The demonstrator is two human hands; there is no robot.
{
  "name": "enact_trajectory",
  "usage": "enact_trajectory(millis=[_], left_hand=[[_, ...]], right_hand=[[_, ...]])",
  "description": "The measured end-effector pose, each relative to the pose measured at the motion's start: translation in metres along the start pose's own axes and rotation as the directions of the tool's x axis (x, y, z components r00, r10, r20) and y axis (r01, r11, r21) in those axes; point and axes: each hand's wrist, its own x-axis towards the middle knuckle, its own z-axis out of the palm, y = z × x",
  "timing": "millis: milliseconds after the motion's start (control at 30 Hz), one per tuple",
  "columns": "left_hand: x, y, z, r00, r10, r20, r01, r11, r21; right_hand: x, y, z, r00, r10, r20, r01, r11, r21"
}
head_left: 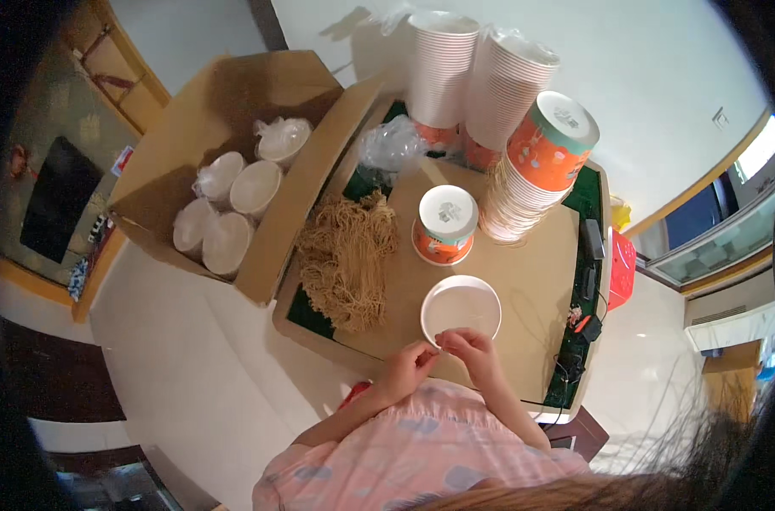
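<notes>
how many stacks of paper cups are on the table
3. Two tall stacks stand upright at the far edge, one left of the other. A third stack leans on its side to the right. More may be hidden behind them.

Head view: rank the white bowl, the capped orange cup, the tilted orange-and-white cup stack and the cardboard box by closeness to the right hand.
1. White bowl, touching the right hand at its near rim.
2. Capped orange cup, just beyond the bowl.
3. Tilted cup stack, farther back, to the right.
4. Cardboard box, far back left.
</notes>
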Motion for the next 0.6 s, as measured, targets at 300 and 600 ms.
enact_trajectory(millis=[300, 600], left_hand=[[0.001, -0.014, 0.008, 0.992, 0.094, 0.082, -0.097, 0.995, 0.033], [-0.002, -0.044, 0.009, 0.917, 0.232, 0.325, -0.311, 0.925, 0.218]], right_hand=[[-0.017, 0.008, -0.003, 0.991, 0.009, -0.132, 0.02, 0.977, 0.214], [-0.028, 0.004, -0.058, 0.98, -0.013, -0.198, 0.022, 0.999, 0.043]])
